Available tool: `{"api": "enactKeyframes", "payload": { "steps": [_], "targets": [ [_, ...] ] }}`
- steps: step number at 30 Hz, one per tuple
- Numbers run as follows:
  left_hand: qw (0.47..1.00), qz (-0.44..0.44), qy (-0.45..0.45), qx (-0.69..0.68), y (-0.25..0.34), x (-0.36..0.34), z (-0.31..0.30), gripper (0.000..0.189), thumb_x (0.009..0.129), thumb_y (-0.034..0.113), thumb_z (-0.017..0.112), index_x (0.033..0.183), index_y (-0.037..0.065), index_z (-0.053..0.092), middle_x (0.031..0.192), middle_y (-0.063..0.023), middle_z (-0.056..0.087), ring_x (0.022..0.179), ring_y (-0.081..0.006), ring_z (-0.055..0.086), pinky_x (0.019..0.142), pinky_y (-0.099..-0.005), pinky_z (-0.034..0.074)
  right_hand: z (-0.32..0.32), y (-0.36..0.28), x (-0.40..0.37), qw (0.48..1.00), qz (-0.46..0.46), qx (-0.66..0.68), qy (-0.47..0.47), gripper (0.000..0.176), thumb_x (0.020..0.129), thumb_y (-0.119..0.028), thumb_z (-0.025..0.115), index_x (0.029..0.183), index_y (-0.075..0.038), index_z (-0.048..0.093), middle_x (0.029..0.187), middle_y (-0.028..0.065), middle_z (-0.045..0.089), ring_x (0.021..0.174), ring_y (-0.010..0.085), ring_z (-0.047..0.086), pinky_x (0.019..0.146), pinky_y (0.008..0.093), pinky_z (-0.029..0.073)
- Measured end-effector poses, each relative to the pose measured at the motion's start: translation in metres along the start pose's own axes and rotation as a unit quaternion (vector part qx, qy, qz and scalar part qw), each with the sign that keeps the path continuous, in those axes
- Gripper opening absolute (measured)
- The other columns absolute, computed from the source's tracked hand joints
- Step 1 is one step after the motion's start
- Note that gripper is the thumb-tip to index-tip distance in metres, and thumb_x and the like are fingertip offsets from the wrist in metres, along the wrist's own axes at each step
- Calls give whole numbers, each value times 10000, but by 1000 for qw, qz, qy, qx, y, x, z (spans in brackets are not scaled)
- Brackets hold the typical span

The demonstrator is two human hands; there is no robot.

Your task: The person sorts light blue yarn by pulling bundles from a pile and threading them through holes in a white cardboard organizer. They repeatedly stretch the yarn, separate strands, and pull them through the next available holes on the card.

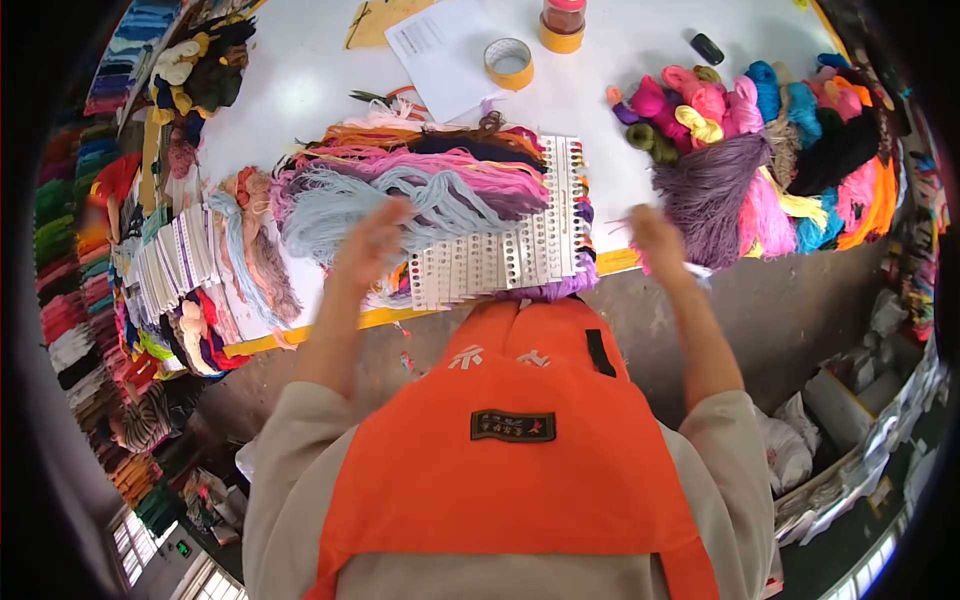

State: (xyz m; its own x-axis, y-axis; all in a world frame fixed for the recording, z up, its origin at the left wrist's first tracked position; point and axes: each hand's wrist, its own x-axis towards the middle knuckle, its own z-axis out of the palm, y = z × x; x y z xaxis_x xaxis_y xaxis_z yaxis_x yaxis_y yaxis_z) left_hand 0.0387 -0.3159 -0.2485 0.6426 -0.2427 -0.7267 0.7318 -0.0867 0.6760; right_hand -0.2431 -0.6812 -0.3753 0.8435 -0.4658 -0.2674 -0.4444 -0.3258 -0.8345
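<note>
My left hand [372, 245], blurred by motion, is over the near left part of a pile of thread skeins. Light blue thread [450, 205] lies on top of that pile, with pink skeins [400, 150] behind it. Overlapping white punched cards [490, 262] stick out on the pile's right side, some with coloured thread at their edges. Near the table's front edge is my right hand [655, 245], also smeared, just left of a dark purple thread bundle [712, 195]. I cannot make out how the fingers of either hand are set.
The white table [300, 60] has a yellow front edge. Papers [450, 50], a tape roll [508, 64], a red-lidded jar [563, 18] and a black object [706, 48] lie at the back. Colourful skeins [840, 190] fill the right; more white cards [180, 250] lie left.
</note>
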Motion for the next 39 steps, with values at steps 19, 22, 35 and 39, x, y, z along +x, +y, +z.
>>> {"api": "enactKeyframes", "payload": {
  "steps": [19,22,35,39],
  "targets": [
    [966,-26,-139,219,-150,68,150,201,897,113,539,749,8,626,543,-23,530,439,-104,434,428,-266,324,82,-54,64,973,37,-2,-229,172,963,-276,497,1076,-146,492,834,175,641,800,383,628,698,464,468],
    [957,-40,-137,254,-141,65,154,191,873,117,547,733,13,624,549,-43,559,454,-117,492,437,-273,360,87,-53,61,978,2,-30,-207,167,951,-237,528,1069,-126,487,774,172,612,748,376,621,647,448,458],
    [907,69,-37,413,-112,65,116,175,863,168,597,799,8,627,655,-74,667,527,-128,587,502,-274,455,78,-50,58,975,5,24,-221,178,992,-268,464,1079,-123,520,714,131,599,665,296,612,620,406,464],
    [955,46,-71,284,-111,64,104,265,933,290,605,853,40,639,620,-18,599,478,-59,470,446,-220,332,81,-52,57,974,18,29,-222,173,990,-290,453,1057,-141,511,722,152,608,683,345,620,623,449,461]
  ]
}}
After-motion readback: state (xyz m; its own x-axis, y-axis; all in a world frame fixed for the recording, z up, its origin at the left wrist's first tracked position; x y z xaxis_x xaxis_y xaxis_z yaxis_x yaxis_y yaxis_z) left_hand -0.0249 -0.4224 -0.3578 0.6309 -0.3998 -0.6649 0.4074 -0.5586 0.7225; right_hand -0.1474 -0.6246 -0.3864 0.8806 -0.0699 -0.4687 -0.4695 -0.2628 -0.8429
